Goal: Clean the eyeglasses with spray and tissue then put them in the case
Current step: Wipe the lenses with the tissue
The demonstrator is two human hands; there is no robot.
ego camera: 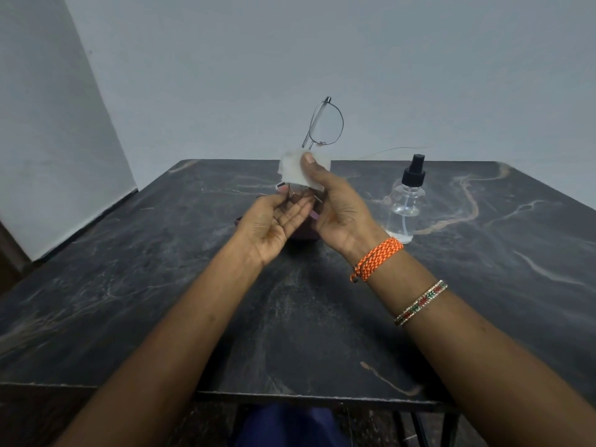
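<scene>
Dark marbled counter point(483, 285) fills most of the view, pale wall point(290, 59) behind it at the far side. Two bare forearms come in from the near edge and meet over the counter's middle. Right hand point(338, 214) is closed on a folded white tissue point(298, 171), thumb pressed on top, tissue wrapped round the lower part of the eyeglasses point(324, 124). Left hand point(274, 224) sits palm up just beside the right, fingers loosely curled at the bottom end of the eyeglasses; whether it actually grips the frame, cannot tell. Eyeglasses are held up in the air, tilted on end, one thin metal-rimmed lens sticking up above the tissue against the wall. Dark purplish case point(303, 235) lies on the counter under the hands, mostly hidden. Clear spray bottle point(404, 204) with black pump top stands upright on the counter, right of the hands, apart from them. Orange braided band point(377, 258) and beaded bangle point(421, 303) on the right wrist.
</scene>
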